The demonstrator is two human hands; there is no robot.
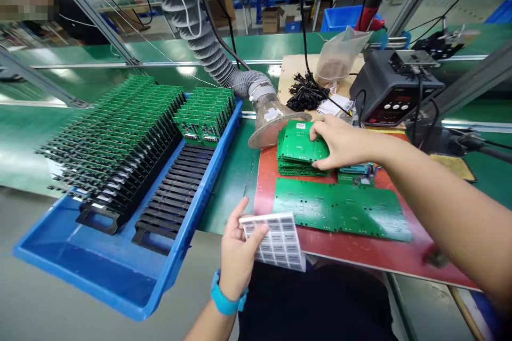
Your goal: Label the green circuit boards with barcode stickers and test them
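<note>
My left hand (239, 245), with a blue band at the wrist, holds a sheet of labels (280, 242) between thumb and fingers, below the mat's front edge. The sheet is white with rows of grey labels. My right hand (340, 144) reaches over a stack of green circuit boards (300, 144), thumb and fingertips on the right side of the top board, which carries a small white label near its far edge. Directly in front of the stack, a long green board panel (340, 208) lies flat on the red mat (316, 242).
On the left a blue tray (96, 261) holds rows of upright green boards (120, 128) in black racks (176, 186). A fume hose funnel (276, 117) stands behind the stack. Black cables (306, 93), a plastic bag (340, 58) and a soldering station (394, 90) are behind my right hand.
</note>
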